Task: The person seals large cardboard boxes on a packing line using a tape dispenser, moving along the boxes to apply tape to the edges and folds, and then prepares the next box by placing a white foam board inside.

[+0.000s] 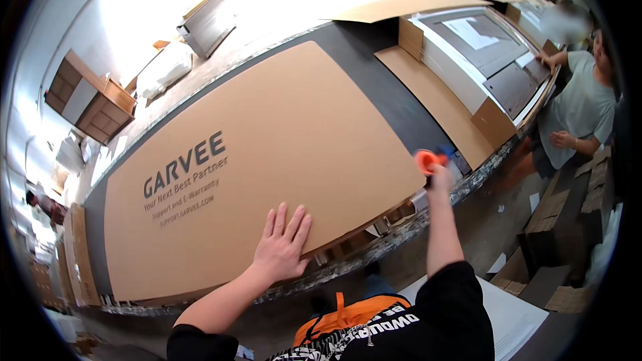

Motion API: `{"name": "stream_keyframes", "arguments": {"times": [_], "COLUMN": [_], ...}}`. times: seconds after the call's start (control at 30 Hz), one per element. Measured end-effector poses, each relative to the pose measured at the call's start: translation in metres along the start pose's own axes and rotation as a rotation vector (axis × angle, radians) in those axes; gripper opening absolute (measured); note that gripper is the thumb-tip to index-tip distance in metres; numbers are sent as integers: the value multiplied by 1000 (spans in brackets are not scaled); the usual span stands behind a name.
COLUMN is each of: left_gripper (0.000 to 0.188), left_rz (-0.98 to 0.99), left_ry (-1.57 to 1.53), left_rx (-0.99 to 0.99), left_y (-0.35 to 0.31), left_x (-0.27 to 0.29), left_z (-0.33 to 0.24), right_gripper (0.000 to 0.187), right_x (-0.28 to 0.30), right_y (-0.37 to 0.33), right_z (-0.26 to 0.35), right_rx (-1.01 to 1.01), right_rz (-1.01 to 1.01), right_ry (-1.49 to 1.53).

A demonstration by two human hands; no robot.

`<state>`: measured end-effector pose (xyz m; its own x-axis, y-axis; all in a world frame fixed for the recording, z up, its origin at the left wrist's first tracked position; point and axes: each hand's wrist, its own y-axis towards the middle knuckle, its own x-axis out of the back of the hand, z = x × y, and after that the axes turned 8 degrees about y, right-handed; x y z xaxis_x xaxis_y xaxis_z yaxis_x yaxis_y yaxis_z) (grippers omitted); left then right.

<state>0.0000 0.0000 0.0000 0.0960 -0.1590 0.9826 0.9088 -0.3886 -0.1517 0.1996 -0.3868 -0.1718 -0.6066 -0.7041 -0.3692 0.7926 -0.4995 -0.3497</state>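
Note:
A large flat brown cardboard box (281, 134) with dark printing lies on a dark-topped worktable (374, 80). My left hand (284, 244) rests flat on the box near its front edge, fingers spread. At the box's right front corner, my right hand (438, 179) is closed round a tape dispenser (428, 160) with an orange round part, slightly blurred. Whether the dispenser touches the box cannot be made out.
Further right, an open carton (485, 124) holds grey panels (478, 37) with white edging. A co-worker (578, 100) stands beside it, one hand on its edge. Flattened cardboard (545, 210) is stacked at lower right. A brown wooden cabinet (103, 110) stands at far left.

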Motion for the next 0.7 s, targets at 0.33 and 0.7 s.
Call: {"name": "stream_keyframes", "arguments": {"times": [0.33, 0.7], "left_gripper": [100, 107], "left_rz": [-250, -118], "left_ry": [-90, -13], "left_rx": [30, 250], "left_y": [-7, -21], "left_x": [-22, -23], "left_z": [-5, -15], "right_gripper": [45, 30], "right_x": [-147, -205], "right_y": [-272, -305], "right_z": [124, 83], "right_rx": [1170, 600], "right_rz": [592, 1117], "right_ry": [-990, -1734]}}
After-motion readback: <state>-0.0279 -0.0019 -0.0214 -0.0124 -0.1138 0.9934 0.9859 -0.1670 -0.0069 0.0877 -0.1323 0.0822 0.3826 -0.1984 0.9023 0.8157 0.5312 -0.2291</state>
